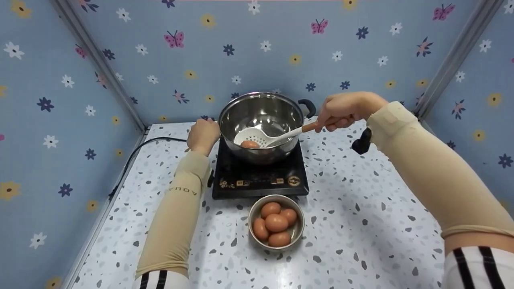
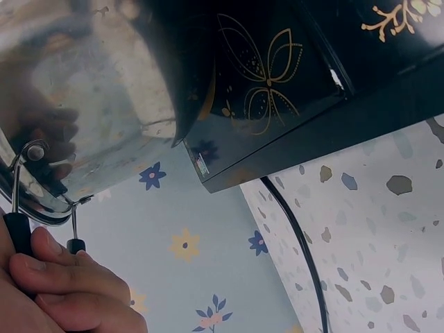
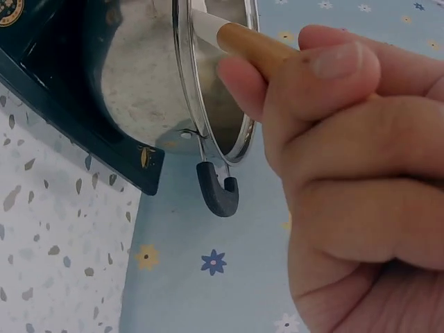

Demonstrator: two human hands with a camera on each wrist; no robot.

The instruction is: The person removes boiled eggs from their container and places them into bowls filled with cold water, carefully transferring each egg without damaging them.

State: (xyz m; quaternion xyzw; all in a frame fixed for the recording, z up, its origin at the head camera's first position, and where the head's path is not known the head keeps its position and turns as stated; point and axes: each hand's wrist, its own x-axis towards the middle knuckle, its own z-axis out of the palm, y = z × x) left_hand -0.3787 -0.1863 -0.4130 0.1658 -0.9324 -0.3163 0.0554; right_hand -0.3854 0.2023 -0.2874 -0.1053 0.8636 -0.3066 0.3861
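Note:
A steel pot (image 1: 263,154) stands on a black induction cooker. My left hand (image 1: 203,135) grips the pot's left handle (image 2: 18,232), its fingers curled round the black grip in the left wrist view. My right hand (image 1: 346,109) holds a slotted spoon (image 1: 277,138) by its wooden handle (image 3: 260,50). The spoon's white perforated bowl is inside the pot, tilted near the front wall. One brown egg (image 1: 249,144) lies in that bowl, its lower part hidden by the pot rim. On the right, the pot's other black handle (image 1: 307,108) is free of any hand.
In front of the induction cooker (image 1: 257,190) sits a small metal bowl (image 1: 297,237) with several brown eggs (image 1: 276,222). A black cord (image 1: 138,149) runs from behind the left hand along the speckled table's left edge. Flower-patterned walls (image 1: 261,52) enclose the back and sides.

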